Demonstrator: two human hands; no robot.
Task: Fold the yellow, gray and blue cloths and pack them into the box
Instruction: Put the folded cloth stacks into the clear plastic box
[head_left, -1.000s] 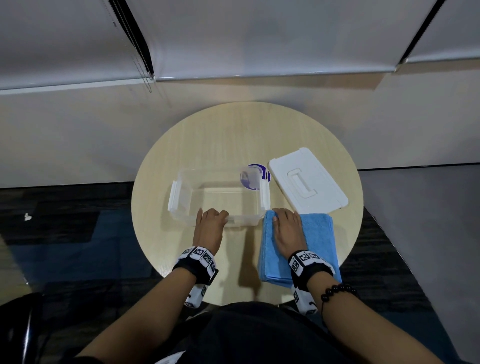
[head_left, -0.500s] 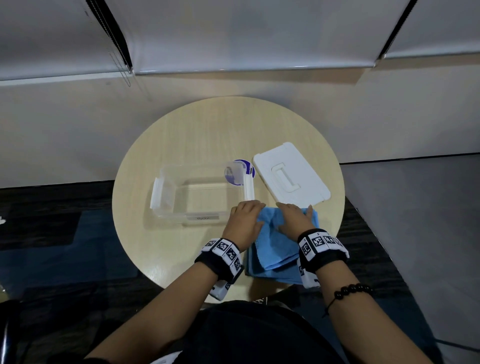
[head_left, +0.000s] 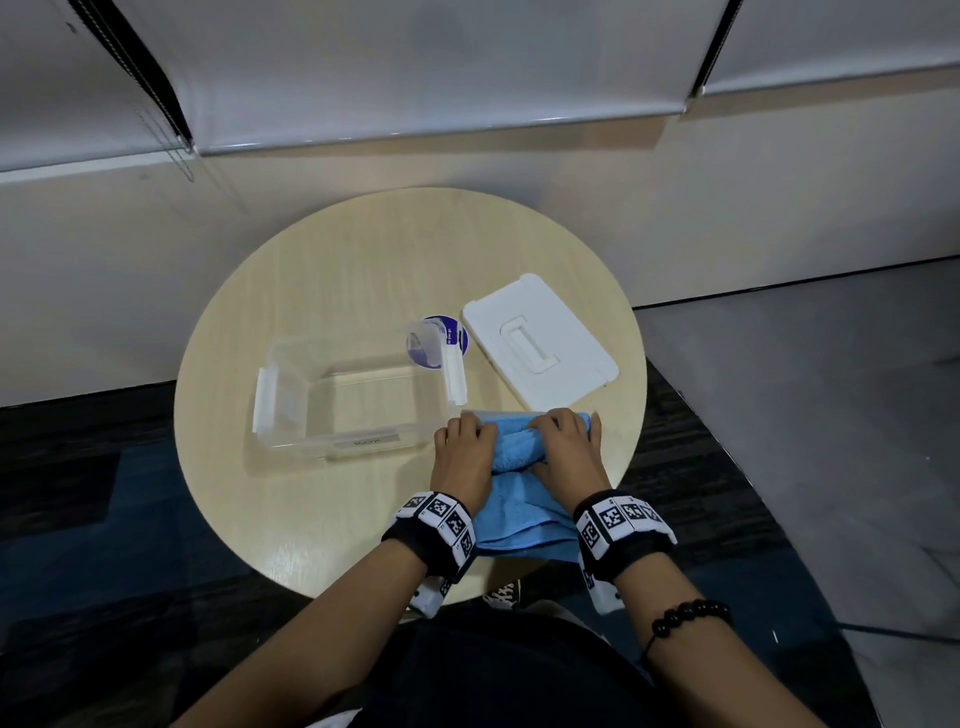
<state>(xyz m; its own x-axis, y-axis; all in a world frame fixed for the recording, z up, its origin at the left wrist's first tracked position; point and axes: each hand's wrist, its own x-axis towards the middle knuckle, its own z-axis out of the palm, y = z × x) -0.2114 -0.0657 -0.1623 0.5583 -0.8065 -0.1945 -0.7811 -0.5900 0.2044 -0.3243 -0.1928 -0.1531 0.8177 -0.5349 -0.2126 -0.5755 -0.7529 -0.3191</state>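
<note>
Fluffy blue cloth (head_left: 514, 499), clear plastic box (head_left: 358, 389)

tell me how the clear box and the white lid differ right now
The clear box is see-through; the white lid is opaque. The box is a deep open tub; the lid is a flat slab with a recessed handle. The box sits roughly square to the person; the lid is turned at an angle. Both rest on the round table, near the blue cloth.

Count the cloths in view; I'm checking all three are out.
1: the blue cloth at the table's near edge, held by the left hand and right hand. Others may hide beneath it.
</note>
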